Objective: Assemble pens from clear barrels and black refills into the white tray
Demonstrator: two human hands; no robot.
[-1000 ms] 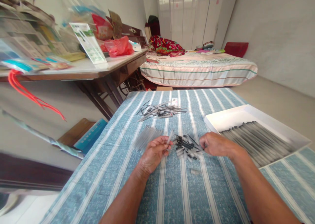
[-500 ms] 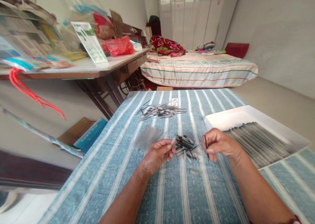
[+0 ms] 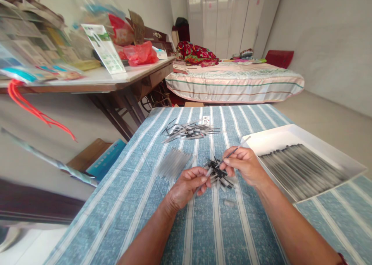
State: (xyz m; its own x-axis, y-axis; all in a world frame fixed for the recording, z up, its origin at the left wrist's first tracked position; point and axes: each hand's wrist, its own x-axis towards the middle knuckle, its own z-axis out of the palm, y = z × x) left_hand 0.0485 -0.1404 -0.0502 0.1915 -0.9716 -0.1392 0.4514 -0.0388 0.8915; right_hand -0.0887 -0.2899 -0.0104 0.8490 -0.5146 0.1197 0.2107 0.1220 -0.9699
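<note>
Left hand (image 3: 187,185) pinches a clear pen barrel (image 3: 207,173); right hand (image 3: 243,165) grips a thin refill (image 3: 232,152), both just above the small parts pile (image 3: 219,175) on the table (image 3: 203,234). Best practice: line the refill up with the barrel mouth and feed it straight, barrel held steady.

The tablecloth (image 3: 203,234) is matt woven cloth. The tray (image 3: 279,137) looks like smooth white plastic. The tube (image 3: 207,174) is clear plastic; the desk (image 3: 122,84) is wood.
</note>
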